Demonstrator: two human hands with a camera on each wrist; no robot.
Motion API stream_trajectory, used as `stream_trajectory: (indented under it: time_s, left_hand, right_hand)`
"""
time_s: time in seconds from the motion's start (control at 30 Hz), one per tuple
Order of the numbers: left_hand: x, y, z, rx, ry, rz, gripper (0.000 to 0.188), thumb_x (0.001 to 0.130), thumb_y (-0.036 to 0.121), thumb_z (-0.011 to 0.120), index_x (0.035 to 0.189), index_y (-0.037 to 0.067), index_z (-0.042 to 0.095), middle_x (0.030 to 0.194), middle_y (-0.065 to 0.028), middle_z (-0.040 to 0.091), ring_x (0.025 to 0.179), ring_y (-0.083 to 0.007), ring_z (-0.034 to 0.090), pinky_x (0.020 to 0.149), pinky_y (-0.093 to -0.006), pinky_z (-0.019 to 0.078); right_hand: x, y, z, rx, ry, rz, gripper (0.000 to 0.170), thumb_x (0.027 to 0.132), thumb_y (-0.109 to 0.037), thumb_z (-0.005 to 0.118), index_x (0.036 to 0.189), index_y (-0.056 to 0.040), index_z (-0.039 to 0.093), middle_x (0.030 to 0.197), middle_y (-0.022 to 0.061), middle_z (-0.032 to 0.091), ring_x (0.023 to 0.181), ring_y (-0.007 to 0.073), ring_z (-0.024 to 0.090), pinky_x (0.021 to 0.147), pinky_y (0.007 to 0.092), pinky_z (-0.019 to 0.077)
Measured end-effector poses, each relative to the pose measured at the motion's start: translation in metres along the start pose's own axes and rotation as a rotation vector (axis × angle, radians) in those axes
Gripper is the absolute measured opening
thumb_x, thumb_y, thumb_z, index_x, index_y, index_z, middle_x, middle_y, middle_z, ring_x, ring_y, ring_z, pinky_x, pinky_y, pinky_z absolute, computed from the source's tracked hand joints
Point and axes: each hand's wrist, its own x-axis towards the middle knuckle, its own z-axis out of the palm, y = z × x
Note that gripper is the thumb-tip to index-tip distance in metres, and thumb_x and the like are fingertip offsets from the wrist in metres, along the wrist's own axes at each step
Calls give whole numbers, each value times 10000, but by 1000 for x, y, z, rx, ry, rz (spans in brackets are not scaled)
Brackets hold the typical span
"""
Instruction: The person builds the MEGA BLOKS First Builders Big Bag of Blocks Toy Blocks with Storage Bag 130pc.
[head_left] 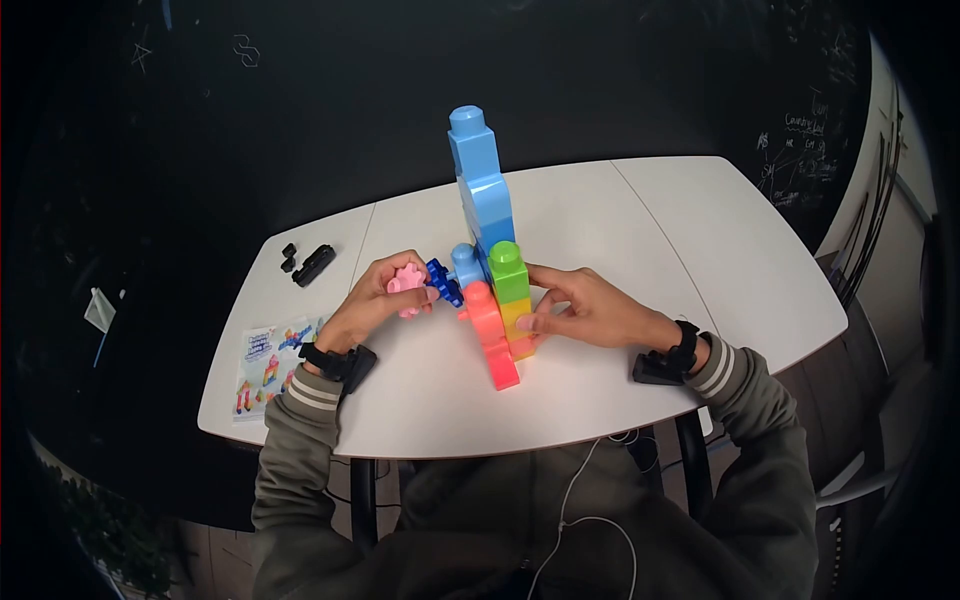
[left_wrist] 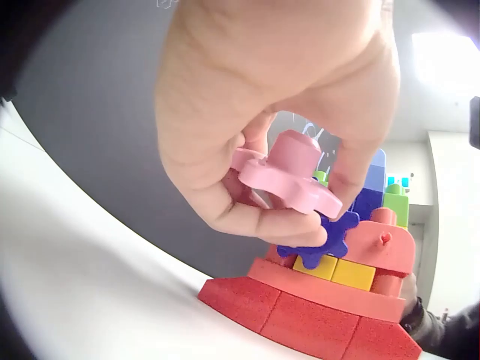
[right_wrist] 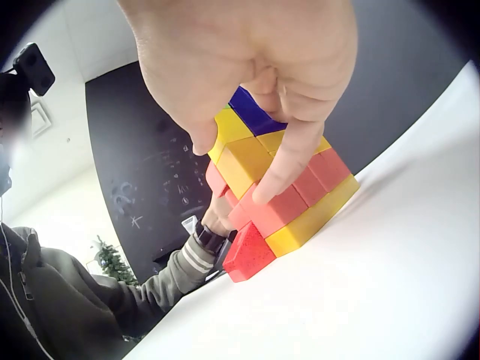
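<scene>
A tall block structure stands on the table, with light blue blocks (head_left: 487,207) at its top, a green block (head_left: 508,272) and red blocks (head_left: 489,325) lower down. My left hand (head_left: 385,300) pinches a pink gear (head_left: 406,284), which the left wrist view shows with a round peg (left_wrist: 295,153). Just beside it, a dark blue gear (head_left: 444,284) sits at the structure's left side. My right hand (head_left: 595,308) grips the structure's right side, its fingers on the yellow and red blocks (right_wrist: 279,208).
At the table's (head_left: 400,420) left lie black pieces (head_left: 314,265) and a printed sheet (head_left: 262,372) with pictures of block models. Behind the table rises a dark wall (head_left: 330,110) with chalk drawings. A white cable (head_left: 566,500) hangs over my front.
</scene>
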Motion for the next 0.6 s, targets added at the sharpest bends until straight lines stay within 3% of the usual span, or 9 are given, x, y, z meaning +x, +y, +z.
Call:
stream_trajectory:
  time_s: [0.13, 0.37, 0.6]
  left_hand:
    - [1, -3, -2, -4, 77, 11, 222, 976, -1, 735, 1186, 65, 708, 977, -49, 783, 870, -121, 748, 700, -243, 539]
    - [1, -1, -5, -19, 95, 22, 202, 981, -13, 751, 1175, 34, 717, 970, -66, 780, 892, -136, 761, 777, -263, 587]
    - [1, -1, -8, -36, 74, 5, 145, 983, -19, 750, 1117, 22, 714, 989, -75, 783, 947, -168, 793, 857, -279, 616]
  right_hand:
    - [1, 0, 3, -7, 15, 10, 910, 1081, -403, 751, 1759, -16, 283, 1442, 236, 736, 981, 237, 844, 1006, 383, 587]
    - [0, -3, 4, 3, 33, -4, 853, 1105, -336, 729, 1766, -33, 283, 1248, 193, 812, 964, 206, 838, 970, 339, 594]
    - [-1, -4, 3, -9, -1, 30, 838, 1107, -286, 726, 1767, -32, 276, 1372, 195, 764, 969, 186, 832, 955, 345, 600]
